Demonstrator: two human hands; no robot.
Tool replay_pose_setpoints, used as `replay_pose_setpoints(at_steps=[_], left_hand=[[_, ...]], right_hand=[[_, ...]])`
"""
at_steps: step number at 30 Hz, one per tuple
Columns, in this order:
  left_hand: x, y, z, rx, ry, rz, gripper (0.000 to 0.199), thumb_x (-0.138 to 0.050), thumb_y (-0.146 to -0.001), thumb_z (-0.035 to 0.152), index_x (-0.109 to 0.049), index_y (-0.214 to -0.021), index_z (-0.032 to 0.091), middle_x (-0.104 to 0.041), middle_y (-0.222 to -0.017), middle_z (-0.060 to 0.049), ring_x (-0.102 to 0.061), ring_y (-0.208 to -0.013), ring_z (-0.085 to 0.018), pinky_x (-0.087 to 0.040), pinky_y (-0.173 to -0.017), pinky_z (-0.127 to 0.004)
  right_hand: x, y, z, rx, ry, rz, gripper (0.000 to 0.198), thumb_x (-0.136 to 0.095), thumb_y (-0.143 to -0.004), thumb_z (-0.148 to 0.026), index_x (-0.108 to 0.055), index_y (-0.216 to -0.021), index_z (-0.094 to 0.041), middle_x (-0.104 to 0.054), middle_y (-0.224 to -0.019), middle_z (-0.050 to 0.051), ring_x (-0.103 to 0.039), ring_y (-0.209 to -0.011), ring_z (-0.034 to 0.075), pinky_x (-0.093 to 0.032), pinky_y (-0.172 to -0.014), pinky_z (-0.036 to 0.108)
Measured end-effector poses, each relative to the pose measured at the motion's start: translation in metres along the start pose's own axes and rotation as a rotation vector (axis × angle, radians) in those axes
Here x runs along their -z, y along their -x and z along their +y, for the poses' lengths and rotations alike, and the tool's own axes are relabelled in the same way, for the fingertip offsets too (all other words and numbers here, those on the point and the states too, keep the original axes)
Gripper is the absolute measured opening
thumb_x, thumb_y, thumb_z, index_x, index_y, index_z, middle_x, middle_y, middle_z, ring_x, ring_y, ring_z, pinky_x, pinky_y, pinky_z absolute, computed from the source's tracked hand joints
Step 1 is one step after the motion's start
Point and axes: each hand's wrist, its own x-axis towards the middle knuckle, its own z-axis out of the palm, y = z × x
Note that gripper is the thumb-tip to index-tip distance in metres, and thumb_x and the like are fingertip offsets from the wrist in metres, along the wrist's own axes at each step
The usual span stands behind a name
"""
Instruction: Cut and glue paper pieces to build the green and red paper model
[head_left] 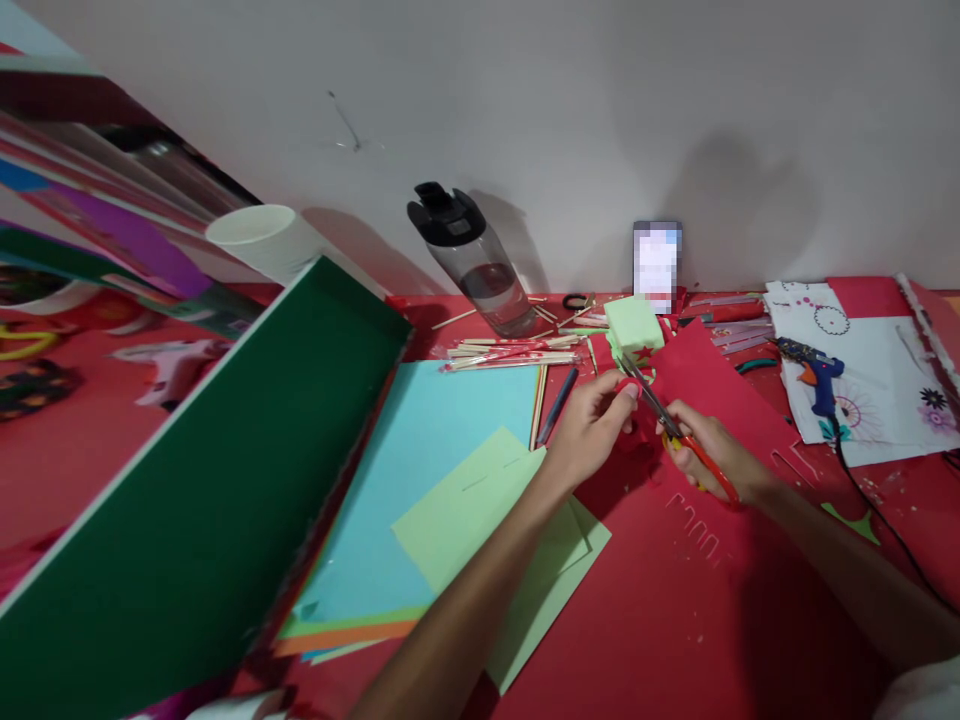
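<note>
Head view: red scrap (627, 383), scissors (670, 427).
Left hand (592, 425) pinches red scrap, presumably steadying it; right hand (716, 441) grips scissors.

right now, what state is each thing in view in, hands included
left hand, pinching a small red piece
right hand, closed around the scissors
scissors, blades towards the left hand
bottle, standing, lid on
phone, propped up, screen lit
blue glue gun, lying down, hot or cold can't be told
light green sheets, lying flat, overlapping
</note>
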Motion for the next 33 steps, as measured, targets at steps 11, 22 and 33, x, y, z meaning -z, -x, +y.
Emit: replay_pose_setpoints(at_steps=[11,22,33], left_hand=[[0.0018,-0.0002,-0.0020,0.016,-0.008,-0.018,0.034,-0.055,-0.097,0.043,-0.053,-0.071,0.021,-0.053,-0.060,0.004,-0.053,-0.057,-0.013,-0.041,-0.060,-0.027],[0.0034,-0.0015,-0.0021,0.041,0.015,-0.034,0.033,-0.057,-0.095,0.044,-0.054,-0.071,0.021,-0.054,-0.060,0.004,-0.053,-0.057,-0.013,-0.042,-0.061,-0.027],[0.0046,-0.0015,-0.0015,0.052,-0.006,-0.056,0.034,-0.057,-0.096,0.043,-0.054,-0.070,0.021,-0.055,-0.060,0.003,-0.053,-0.058,-0.014,-0.042,-0.062,-0.028]], right_hand=[[0.0026,0.0000,-0.0066,-0.044,0.070,-0.001,0.053,-0.054,-0.098,-0.076,-0.050,-0.108,-0.024,-0.049,-0.071,-0.006,-0.043,-0.055,0.011,-0.033,-0.051,0.023],[0.0018,-0.0002,-0.0016,-0.036,0.040,0.011,0.047,-0.061,-0.098,-0.069,-0.051,-0.105,-0.024,-0.051,-0.074,-0.006,-0.043,-0.056,0.010,-0.033,-0.052,0.022],[0.0015,0.0000,-0.0013,-0.042,0.036,0.011,0.047,-0.061,-0.098,-0.070,-0.051,-0.106,-0.025,-0.052,-0.074,-0.006,-0.042,-0.055,0.011,-0.033,-0.052,0.022]])
